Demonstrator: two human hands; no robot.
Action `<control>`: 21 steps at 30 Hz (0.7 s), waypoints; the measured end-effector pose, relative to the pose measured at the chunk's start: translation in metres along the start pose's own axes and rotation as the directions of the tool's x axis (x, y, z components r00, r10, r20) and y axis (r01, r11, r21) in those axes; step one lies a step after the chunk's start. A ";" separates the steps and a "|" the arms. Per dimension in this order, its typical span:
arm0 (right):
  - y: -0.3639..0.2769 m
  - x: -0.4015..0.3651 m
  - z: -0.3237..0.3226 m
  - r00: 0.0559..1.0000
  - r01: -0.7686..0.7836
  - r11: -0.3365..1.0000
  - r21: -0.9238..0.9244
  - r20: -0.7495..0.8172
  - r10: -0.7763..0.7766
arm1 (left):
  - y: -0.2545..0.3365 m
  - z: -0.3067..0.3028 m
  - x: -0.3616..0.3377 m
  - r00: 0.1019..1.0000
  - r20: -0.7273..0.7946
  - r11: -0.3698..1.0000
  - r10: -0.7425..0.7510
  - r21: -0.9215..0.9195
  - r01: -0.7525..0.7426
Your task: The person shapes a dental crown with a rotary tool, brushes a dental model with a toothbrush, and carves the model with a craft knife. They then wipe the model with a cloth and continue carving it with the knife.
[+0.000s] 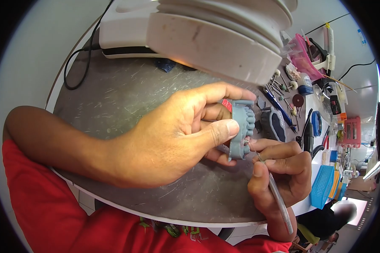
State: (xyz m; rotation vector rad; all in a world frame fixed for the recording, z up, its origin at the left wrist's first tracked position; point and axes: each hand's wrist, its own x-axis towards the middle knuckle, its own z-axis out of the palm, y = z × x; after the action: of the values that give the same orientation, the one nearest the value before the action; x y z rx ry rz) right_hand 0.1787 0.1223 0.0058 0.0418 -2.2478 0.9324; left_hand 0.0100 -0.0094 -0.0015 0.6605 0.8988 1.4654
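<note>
A grey-blue dental model (239,122) with a row of teeth is gripped in my left hand (173,135), thumb on its near face and index finger along its top end. A red patch shows on the model's back. My right hand (283,173) pinches a slim metal-handled dental instrument (279,201) like a pen. Its thin tip reaches up to the teeth near the model's lower end, where a small pinkish spot shows. Right of the model, a second dark grey dental model (273,124) lies on the grey work surface (126,95).
A white ribbed duct hood (215,46) hangs close above my hands. Behind it stands a white device (126,25) with a black cable. To the right lie a blue pen (280,107), several rotary burs, a pink holder (304,57), a black handpiece (308,137) and a blue basket (322,187).
</note>
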 end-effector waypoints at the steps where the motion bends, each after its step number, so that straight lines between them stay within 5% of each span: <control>1: -0.005 -0.001 -0.001 0.997 -0.058 0.998 -0.015 0.041 0.059 | 0.000 0.000 0.000 1.000 0.009 1.000 0.010 0.005 -0.010; 12: -0.009 0.001 -0.001 0.986 -0.130 0.991 -0.042 0.103 0.134 | 0.000 0.001 0.000 1.000 -0.016 1.000 0.008 0.010 -0.008; 21: -0.002 0.005 0.000 0.999 -0.004 0.999 -0.041 0.054 0.006 | -0.001 0.000 0.000 1.000 0.005 1.000 0.019 0.009 -0.019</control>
State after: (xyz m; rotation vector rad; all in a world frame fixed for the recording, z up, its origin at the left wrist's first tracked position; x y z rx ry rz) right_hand 0.1754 0.1223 0.0106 0.0435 -2.3171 0.8982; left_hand 0.0106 -0.0091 -0.0018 0.6807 0.8983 1.4769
